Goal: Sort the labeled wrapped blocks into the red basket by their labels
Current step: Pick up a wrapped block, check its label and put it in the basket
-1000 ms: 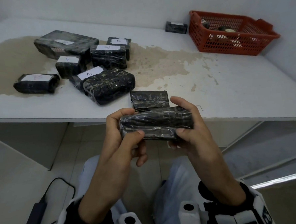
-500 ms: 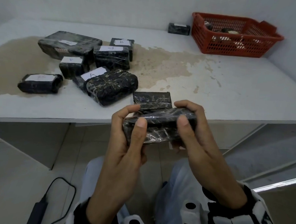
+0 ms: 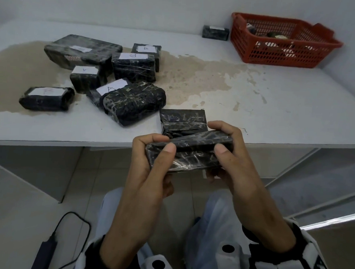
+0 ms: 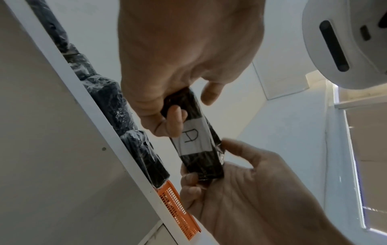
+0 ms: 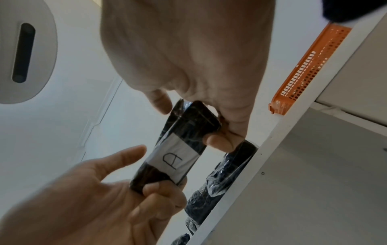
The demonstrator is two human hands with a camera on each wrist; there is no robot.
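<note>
In the lower centre of the head view, the left hand (image 3: pixel 148 163) and right hand (image 3: pixel 231 157) each grip one end of a wrapped block (image 3: pixel 189 153), held in the air just off the bench (image 3: pixel 276 110) edge. Its white label (image 4: pixel 193 137) faces down, marked "A". Another unlabeled-side block (image 3: pixel 182 121) lies on the bench just behind. A cluster of labeled blocks (image 3: pixel 133 67) sits at upper left; the red basket (image 3: pixel 280 43) stands at upper right, a small block (image 3: pixel 215 33) just beside it.
</note>
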